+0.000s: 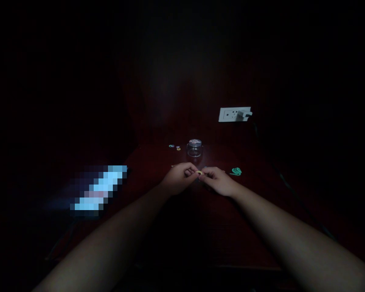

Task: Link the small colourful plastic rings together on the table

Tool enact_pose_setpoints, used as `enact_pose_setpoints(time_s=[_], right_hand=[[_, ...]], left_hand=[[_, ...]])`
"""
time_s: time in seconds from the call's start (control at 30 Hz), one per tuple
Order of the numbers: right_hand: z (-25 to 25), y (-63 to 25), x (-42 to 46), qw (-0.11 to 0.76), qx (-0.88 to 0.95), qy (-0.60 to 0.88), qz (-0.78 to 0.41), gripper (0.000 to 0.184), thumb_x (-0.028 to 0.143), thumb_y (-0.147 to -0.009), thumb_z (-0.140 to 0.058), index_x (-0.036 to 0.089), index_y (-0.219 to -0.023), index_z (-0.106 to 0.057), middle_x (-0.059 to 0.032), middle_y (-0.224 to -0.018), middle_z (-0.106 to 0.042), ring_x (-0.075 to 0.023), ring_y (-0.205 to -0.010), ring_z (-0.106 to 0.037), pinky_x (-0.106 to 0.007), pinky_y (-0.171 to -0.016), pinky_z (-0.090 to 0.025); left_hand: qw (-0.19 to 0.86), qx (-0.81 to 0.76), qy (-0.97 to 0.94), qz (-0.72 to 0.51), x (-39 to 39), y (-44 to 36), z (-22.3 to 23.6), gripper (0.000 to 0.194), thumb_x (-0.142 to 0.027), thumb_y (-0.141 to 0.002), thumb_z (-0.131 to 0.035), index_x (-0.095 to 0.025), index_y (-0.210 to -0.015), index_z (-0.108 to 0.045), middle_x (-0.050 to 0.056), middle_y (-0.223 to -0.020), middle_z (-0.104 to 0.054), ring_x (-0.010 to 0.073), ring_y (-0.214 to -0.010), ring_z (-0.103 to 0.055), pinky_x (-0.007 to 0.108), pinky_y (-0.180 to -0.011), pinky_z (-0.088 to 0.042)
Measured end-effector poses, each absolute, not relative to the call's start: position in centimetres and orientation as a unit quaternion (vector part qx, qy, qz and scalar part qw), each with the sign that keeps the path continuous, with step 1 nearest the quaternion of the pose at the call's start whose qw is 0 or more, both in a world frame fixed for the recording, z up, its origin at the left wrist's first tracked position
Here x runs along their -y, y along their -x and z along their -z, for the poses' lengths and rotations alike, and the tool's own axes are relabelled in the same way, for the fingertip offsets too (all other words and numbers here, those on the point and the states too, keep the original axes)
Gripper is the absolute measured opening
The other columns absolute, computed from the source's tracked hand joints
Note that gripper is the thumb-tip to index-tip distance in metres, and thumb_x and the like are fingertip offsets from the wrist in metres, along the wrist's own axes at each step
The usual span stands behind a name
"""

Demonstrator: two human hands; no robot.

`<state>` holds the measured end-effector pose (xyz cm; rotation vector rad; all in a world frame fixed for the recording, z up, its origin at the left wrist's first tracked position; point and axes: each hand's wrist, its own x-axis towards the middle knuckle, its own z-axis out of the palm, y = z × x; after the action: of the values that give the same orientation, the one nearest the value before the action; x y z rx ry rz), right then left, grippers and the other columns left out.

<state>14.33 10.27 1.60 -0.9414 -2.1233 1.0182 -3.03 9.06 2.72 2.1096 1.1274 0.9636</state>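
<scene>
A small yellow ring (pixel 199 172), perhaps a hair tie, is pinched between my two hands above the dark red table (pixel 182 227). My left hand (pixel 179 177) grips its left side with thumb and fingers. On the other side, my right hand (pixel 217 181) holds it the same way. Just beyond the hands stands a clear lidded jar (pixel 194 149). To the right of my right hand lies a coiled green cord (pixel 236 171). Some small items under and behind my fingers are partly hidden and too dim to name.
Several small coloured rings (pixel 178 149) lie left of the jar. A white wall socket (pixel 234 114) holds a plug, and a dark cable (pixel 304 205) runs along the right. At the left, a bright pixelated panel (pixel 105 188) rests near the table edge. The surroundings are very dark.
</scene>
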Motion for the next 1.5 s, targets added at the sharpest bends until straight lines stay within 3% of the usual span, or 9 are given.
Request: enact_pose_setpoints(time_s=[0.63,1.5], right_hand=[[-1.55,-14.21,-10.25,0.296,0.781,0.359,-0.416,0.030,0.042,-0.079,-0.044,0.014,-0.068,-0.050,0.0045,-0.048,-0.042,-0.0069,-0.042,-0.040,-0.018,-0.039,-0.031],[-1.61,-14.28,-10.21,0.295,0.792,0.359,-0.397,0.028,0.039,-0.078,-0.046,0.014,-0.066,-0.051,0.0043,-0.049,-0.041,-0.0066,-0.043,-0.037,-0.018,-0.040,-0.028]], left_hand=[[0.346,-0.410,-0.761,-0.366,-8.87,2.97,-2.52,0.019,-0.030,-0.075,-0.054,-0.013,-0.081,-0.054,0.003,-0.072,-0.062,0.0076,-0.059,-0.051,0.018,-0.053,-0.040],[0.351,-0.411,-0.764,-0.352,-8.46,2.66,-2.86,0.021,-0.033,-0.075,-0.053,-0.013,-0.079,-0.057,0.004,-0.072,-0.064,0.0086,-0.060,-0.053,0.020,-0.054,-0.041]])
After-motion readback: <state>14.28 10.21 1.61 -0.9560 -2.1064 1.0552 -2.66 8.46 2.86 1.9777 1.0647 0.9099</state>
